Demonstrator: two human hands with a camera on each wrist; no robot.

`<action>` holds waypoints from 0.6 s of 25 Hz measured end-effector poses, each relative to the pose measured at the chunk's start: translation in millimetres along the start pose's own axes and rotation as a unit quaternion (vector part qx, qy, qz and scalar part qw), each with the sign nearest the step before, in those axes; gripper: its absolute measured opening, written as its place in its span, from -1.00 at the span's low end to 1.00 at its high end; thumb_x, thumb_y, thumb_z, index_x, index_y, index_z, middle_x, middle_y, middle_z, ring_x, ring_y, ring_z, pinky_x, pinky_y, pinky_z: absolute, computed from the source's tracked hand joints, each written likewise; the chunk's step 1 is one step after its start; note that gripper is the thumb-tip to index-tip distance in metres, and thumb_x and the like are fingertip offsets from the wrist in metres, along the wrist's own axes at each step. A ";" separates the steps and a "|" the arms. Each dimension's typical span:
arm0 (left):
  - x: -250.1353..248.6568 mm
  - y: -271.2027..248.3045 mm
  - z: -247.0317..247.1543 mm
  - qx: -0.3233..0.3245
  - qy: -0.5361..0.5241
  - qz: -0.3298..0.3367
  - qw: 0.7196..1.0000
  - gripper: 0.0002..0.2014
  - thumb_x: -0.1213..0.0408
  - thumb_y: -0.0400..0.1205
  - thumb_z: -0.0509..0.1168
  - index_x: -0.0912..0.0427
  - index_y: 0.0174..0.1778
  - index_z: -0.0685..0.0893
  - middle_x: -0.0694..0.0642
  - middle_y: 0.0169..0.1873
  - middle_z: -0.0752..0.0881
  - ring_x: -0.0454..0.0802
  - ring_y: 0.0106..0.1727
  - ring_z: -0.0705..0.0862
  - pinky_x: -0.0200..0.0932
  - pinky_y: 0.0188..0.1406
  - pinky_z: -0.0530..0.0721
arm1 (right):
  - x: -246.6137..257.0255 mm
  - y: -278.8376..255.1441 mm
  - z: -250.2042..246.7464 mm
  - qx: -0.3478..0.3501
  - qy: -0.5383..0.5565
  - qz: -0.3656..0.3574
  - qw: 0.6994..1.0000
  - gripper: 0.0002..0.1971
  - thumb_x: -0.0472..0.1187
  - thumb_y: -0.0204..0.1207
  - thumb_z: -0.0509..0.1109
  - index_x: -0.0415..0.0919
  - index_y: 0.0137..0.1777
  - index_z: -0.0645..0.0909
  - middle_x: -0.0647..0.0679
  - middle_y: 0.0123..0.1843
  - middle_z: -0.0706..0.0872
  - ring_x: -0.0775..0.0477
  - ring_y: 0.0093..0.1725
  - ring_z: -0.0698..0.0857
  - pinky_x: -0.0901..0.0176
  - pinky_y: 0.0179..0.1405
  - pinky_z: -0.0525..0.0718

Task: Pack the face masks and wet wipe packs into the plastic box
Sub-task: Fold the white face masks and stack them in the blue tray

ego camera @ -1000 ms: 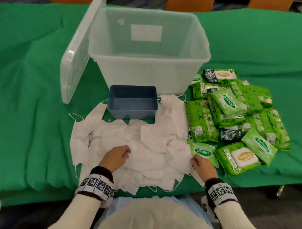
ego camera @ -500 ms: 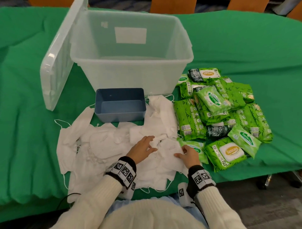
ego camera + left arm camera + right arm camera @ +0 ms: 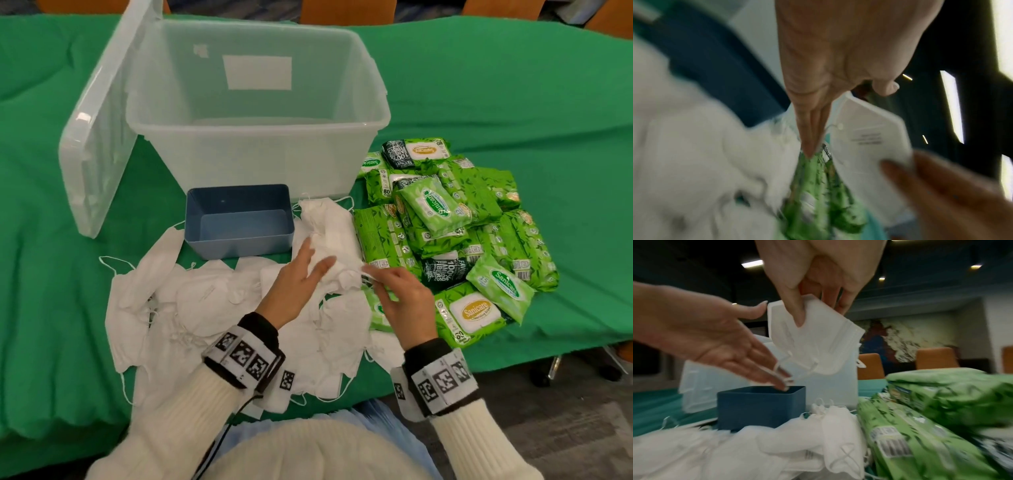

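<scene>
**Above the mask pile, one mask pinched**

Above the heap of white face masks (image 3: 212, 308), seen from the head camera, the right hand (image 3: 404, 301) is pinching a folded mask (image 3: 346, 274) at one edge, holding it off the green cloth (image 3: 513, 102). The left hand (image 3: 294, 277) is reaching toward it from the left with fingers straight and spread, gripping nothing. Beyond the fingers, the blue tray (image 3: 239, 222) is sitting just in front of the clear plastic box (image 3: 257, 154), whose lid (image 3: 99, 137) is leaning against its left side. To the right of the right hand, the wet wipe packs (image 3: 452, 226) are lying in a pile.

From the left wrist, the blurred left hand (image 3: 830, 56) is pointing flat fingers down beside the mask (image 3: 869, 138), with green packs (image 3: 818, 186) below.

From the right wrist, thumb and fingers (image 3: 795, 305) are clamping the mask (image 3: 812, 340), its ear loops dangling near the open left hand (image 3: 715, 337) above the tray (image 3: 760, 407).
</scene>
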State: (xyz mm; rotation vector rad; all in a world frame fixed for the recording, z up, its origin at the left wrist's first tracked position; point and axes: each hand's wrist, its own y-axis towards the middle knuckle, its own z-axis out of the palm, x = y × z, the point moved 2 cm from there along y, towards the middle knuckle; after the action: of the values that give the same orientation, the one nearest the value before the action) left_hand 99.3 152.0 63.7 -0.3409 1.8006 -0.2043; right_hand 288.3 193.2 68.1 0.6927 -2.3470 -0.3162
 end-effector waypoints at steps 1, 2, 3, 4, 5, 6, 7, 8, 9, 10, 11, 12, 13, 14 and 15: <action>-3.9 -0.6 0.7 0.022 -0.135 -0.041 0.990 -0.25 -0.19 0.55 0.14 0.08 0.62 0.22 0.14 0.50 0.48 0.02 0.37 0.58 -0.24 0.33 0.50 | 11.2 4.0 5.0 -0.012 -0.022 -0.051 0.998 -0.76 -0.27 0.45 0.36 -0.18 0.06 0.77 -0.07 -0.17 0.77 -0.01 -0.28 0.70 0.25 -0.32 0.68; -5.7 -1.5 1.3 0.038 -0.258 -0.063 0.963 -0.29 -0.15 0.53 0.18 0.16 0.55 0.34 0.23 0.41 0.58 0.05 0.25 0.68 -0.19 0.22 0.64 | 20.1 7.5 13.4 -0.015 -0.033 -0.098 0.995 -0.74 -0.31 0.40 0.39 -0.16 0.07 0.77 -0.07 -0.13 0.79 -0.02 -0.23 0.71 0.23 -0.32 0.70; -3.6 0.7 -1.0 0.031 -0.339 -0.069 0.938 -0.40 0.00 0.59 0.23 0.26 0.49 0.42 0.27 0.31 0.64 0.05 0.16 0.73 -0.16 0.12 0.71 | 29.0 12.5 22.7 -0.004 -0.045 -0.148 0.988 -0.72 -0.34 0.37 0.43 -0.16 0.07 0.76 -0.07 -0.08 0.81 -0.02 -0.16 0.71 0.20 -0.31 0.71; -1.5 1.7 -5.6 0.007 -0.382 -0.070 0.921 -0.54 0.20 0.66 0.23 0.34 0.45 0.45 0.27 0.25 0.68 0.04 0.11 0.75 -0.16 0.07 0.74 | 35.7 17.0 29.9 0.024 -0.055 -0.195 0.979 -0.73 -0.30 0.40 0.43 -0.17 0.10 0.75 -0.06 -0.01 0.81 -0.02 -0.07 0.71 0.17 -0.27 0.71; 0.6 2.5 -12.9 -0.026 -0.399 -0.071 0.914 -0.61 0.38 0.69 0.19 0.38 0.44 0.45 0.26 0.23 0.68 0.01 0.08 0.75 -0.18 0.04 0.75 | 37.1 22.2 34.2 0.057 -0.057 -0.225 0.971 -0.73 -0.20 0.47 0.37 -0.17 0.14 0.73 -0.05 0.08 0.80 -0.03 0.02 0.71 0.14 -0.18 0.70; 4.0 1.5 -22.2 -0.059 -0.400 -0.072 0.912 -0.62 0.48 0.69 0.16 0.38 0.45 0.44 0.24 0.25 0.67 -0.02 0.09 0.73 -0.21 0.03 0.75 | 33.1 25.9 35.3 0.086 -0.043 -0.221 0.971 -0.68 -0.10 0.52 0.31 -0.17 0.21 0.70 -0.05 0.14 0.77 -0.06 0.09 0.71 0.12 -0.09 0.68; 10.1 0.4 -33.8 -0.091 -0.382 -0.067 0.917 -0.61 0.51 0.68 0.16 0.36 0.46 0.43 0.21 0.28 0.64 -0.03 0.13 0.70 -0.23 0.04 0.74 | 23.0 28.3 32.8 0.103 -0.015 -0.171 0.980 -0.65 -0.06 0.55 0.28 -0.16 0.25 0.67 -0.08 0.16 0.76 -0.09 0.10 0.71 0.12 -0.04 0.67; 16.9 -1.4 -47.6 -0.115 -0.355 -0.058 0.926 -0.59 0.50 0.67 0.18 0.32 0.47 0.43 0.18 0.30 0.63 -0.03 0.18 0.68 -0.24 0.05 0.73 | 7.1 28.7 28.1 0.103 0.014 -0.083 0.991 -0.68 -0.08 0.57 0.28 -0.14 0.26 0.66 -0.12 0.11 0.75 -0.12 0.05 0.72 0.09 -0.03 0.67; 23.9 -5.1 -61.1 -0.128 -0.326 -0.052 0.935 -0.59 0.47 0.67 0.20 0.29 0.47 0.45 0.15 0.30 0.64 -0.01 0.22 0.67 -0.24 0.06 0.72 | -14.5 25.4 25.2 0.102 0.027 0.016 0.994 -0.73 -0.12 0.58 0.30 -0.13 0.23 0.67 -0.15 0.04 0.73 -0.16 -0.03 0.71 0.04 -0.06 0.70; 31.5 -10.2 -72.8 -0.136 -0.307 -0.053 0.941 -0.61 0.44 0.67 0.22 0.28 0.44 0.49 0.14 0.28 0.67 -0.01 0.22 0.67 -0.23 0.06 0.73 | -36.3 19.8 23.8 0.115 0.003 0.104 0.988 -0.78 -0.15 0.59 0.31 -0.14 0.17 0.68 -0.17 -0.02 0.72 -0.18 -0.07 0.70 0.00 -0.09 0.69; 40.4 -16.4 -81.9 -0.142 -0.297 -0.061 0.942 -0.66 0.41 0.67 0.22 0.27 0.39 0.54 0.15 0.25 0.69 -0.01 0.19 0.69 -0.21 0.05 0.73 | -56.4 10.7 26.5 0.154 -0.046 0.164 0.973 -0.82 -0.16 0.58 0.33 -0.17 0.11 0.68 -0.19 -0.04 0.71 -0.20 -0.05 0.68 0.00 -0.10 0.67; 49.2 -22.9 -88.5 -0.150 -0.292 -0.073 0.942 -0.71 0.40 0.67 0.22 0.25 0.32 0.58 0.15 0.23 0.70 -0.02 0.15 0.70 -0.18 0.03 0.72 | -71.5 -0.2 33.5 0.211 -0.083 0.200 0.953 -0.82 -0.15 0.57 0.35 -0.21 0.08 0.67 -0.20 -0.02 0.71 -0.20 -0.01 0.67 0.03 -0.08 0.65; 57.7 -28.6 -93.6 -0.161 -0.289 -0.085 0.940 -0.76 0.38 0.67 0.23 0.22 0.25 0.62 0.16 0.21 0.71 -0.02 0.13 0.70 -0.17 0.01 0.70 | -81.5 -11.0 44.3 0.271 -0.095 0.228 0.930 -0.77 -0.12 0.54 0.39 -0.23 0.10 0.64 -0.21 0.04 0.70 -0.19 0.04 0.65 0.05 -0.03 0.62; 63.6 -33.4 -96.2 -0.168 -0.287 -0.095 0.939 -0.79 0.36 0.68 0.23 0.17 0.20 0.64 0.14 0.19 0.71 -0.01 0.13 0.70 -0.16 -0.01 0.67 | -86.4 -20.7 55.5 0.315 -0.086 0.253 0.911 -0.69 -0.09 0.51 0.42 -0.25 0.18 0.60 -0.21 0.11 0.65 -0.19 0.11 0.61 0.04 0.04 0.59; 69.1 -37.9 -97.1 -0.171 -0.285 -0.100 0.938 -0.80 0.33 0.68 0.22 0.13 0.19 0.64 0.11 0.18 0.72 -0.01 0.13 0.70 -0.15 -0.03 0.66 | -86.6 -27.7 65.9 0.337 -0.070 0.272 0.898 -0.58 -0.06 0.48 0.45 -0.25 0.27 0.54 -0.21 0.19 0.59 -0.19 0.19 0.57 0.01 0.13 0.57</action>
State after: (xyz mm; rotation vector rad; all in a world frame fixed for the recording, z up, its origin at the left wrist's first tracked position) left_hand -5.5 89.2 37.2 -0.7504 1.2176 0.0688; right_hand 311.4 221.1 -38.2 0.2745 -2.6675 0.7514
